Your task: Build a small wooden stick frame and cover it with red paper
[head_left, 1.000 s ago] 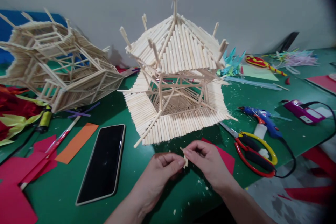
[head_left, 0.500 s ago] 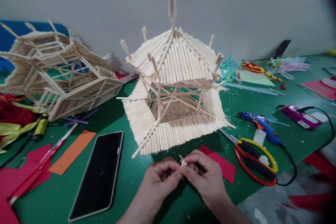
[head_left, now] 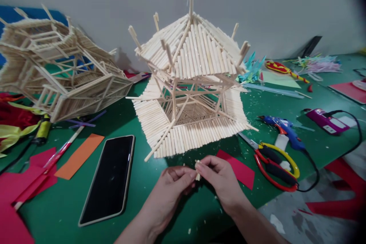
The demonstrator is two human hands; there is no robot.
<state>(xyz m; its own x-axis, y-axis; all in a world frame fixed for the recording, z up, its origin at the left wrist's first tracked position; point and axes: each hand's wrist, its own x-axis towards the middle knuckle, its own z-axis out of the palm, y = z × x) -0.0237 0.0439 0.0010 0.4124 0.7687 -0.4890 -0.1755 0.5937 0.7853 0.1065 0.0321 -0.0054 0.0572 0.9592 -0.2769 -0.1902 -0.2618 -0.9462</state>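
Note:
Just in front of a pavilion model (head_left: 188, 137) built of thin wooden sticks, my two hands meet low over the table. A few short wooden stick pieces (head_left: 198, 176), pale and bundled upright, are between my fingertips. My right hand (head_left: 220, 179) pinches them near the top with thumb and forefinger. My left hand (head_left: 174, 185) is closed, its thumb and finger against their lower side; its other fingers are partly hidden. The model has a pointed roof, a tall post on top and a wide lower eave that faces me.
A second stick model (head_left: 68, 72) lies tilted at left. A phone (head_left: 108, 179), orange paper strip (head_left: 81, 156) and red paper (head_left: 238, 169) flank my hands. At right lie scissors (head_left: 276, 167), a blue glue gun (head_left: 286, 131) with its cord, and a purple power strip (head_left: 326, 121).
The view has tipped down slightly, so the models sit higher. My right fingers have shifted to the upper end of the stick pieces, which now stand more upright.

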